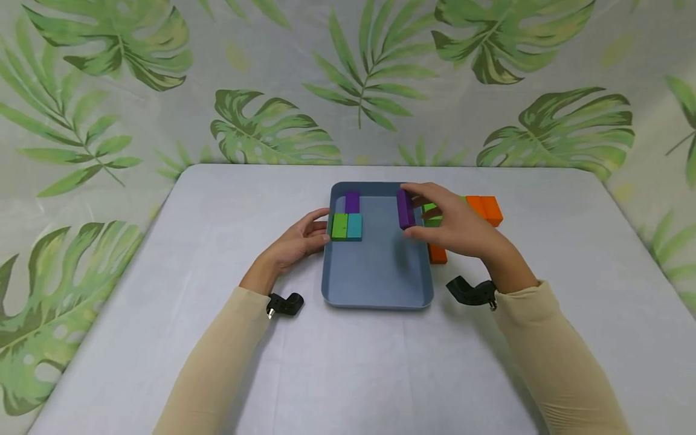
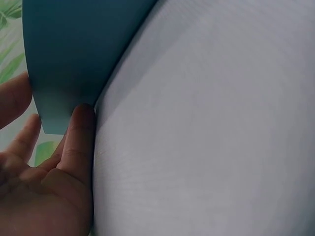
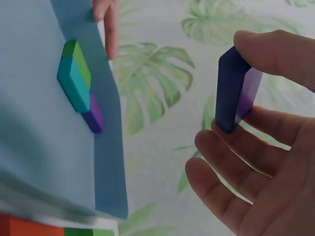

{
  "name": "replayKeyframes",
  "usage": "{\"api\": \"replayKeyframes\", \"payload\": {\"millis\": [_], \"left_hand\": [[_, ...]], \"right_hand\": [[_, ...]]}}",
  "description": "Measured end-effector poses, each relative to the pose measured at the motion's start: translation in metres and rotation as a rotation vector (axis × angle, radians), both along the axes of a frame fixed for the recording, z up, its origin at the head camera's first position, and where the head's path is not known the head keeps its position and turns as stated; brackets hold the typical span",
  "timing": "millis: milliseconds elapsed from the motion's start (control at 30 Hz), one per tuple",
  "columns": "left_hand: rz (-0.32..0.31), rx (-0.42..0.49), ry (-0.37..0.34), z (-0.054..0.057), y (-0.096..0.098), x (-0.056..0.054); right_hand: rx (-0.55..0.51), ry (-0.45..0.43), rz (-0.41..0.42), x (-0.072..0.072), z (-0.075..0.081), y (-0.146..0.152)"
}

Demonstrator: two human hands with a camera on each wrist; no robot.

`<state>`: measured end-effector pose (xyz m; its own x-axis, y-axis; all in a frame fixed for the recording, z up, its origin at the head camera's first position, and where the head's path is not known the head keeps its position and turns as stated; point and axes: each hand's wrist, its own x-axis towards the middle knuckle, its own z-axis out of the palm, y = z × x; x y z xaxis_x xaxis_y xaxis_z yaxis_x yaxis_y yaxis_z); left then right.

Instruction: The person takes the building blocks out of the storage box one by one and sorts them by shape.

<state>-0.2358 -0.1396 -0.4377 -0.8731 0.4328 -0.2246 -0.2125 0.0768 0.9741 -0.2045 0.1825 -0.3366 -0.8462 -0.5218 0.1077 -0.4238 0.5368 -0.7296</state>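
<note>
My right hand (image 1: 454, 220) pinches a dark purple, smooth rectangular block (image 1: 405, 209) by its ends, thumb opposite fingertips, raised over the right side of a shallow blue-grey rectangular tray (image 1: 375, 272), towards its far right corner. My left hand (image 1: 298, 241) rests loosely spread fingers against the tray's left edge. Near the far left corner, a light-green block (image 1: 339, 227) and a turquoise block (image 1: 354, 227) lie side by side, a second purple block (image 1: 352, 202) behind them. Beyond the right edge, orange blocks (image 1: 485, 210) and green blocks (image 1: 433, 223) lie on the white desk (image 1: 337, 362). Hazards, as I judge: an uneven end-pinch could twist and drop the block; a misaimed descent could scatter the three; slack bracing could let the tray slide.
</note>
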Motion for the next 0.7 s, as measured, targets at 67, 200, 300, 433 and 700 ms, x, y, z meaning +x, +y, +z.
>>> {"api": "replayKeyframes", "payload": {"millis": [67, 200, 300, 433, 700], "left_hand": [[0.002, 0.003, 0.001, 0.001, -0.001, 0.000], [0.001, 0.005, 0.002, 0.001, -0.001, 0.000], [-0.003, 0.010, 0.000, -0.001, 0.000, 0.000], [0.001, 0.014, 0.002, -0.001, 0.000, 0.000], [-0.004, 0.010, 0.002, -0.001, 0.000, 0.000]], "right_hand": [[0.012, 0.010, -0.003, 0.000, 0.001, 0.002], [0.032, 0.028, -0.010, 0.001, 0.006, 0.008], [0.045, 0.032, -0.016, 0.002, 0.008, 0.014], [0.080, 0.026, -0.048, 0.002, 0.010, 0.022], [0.159, 0.082, -0.082, 0.006, 0.004, 0.045]]}}
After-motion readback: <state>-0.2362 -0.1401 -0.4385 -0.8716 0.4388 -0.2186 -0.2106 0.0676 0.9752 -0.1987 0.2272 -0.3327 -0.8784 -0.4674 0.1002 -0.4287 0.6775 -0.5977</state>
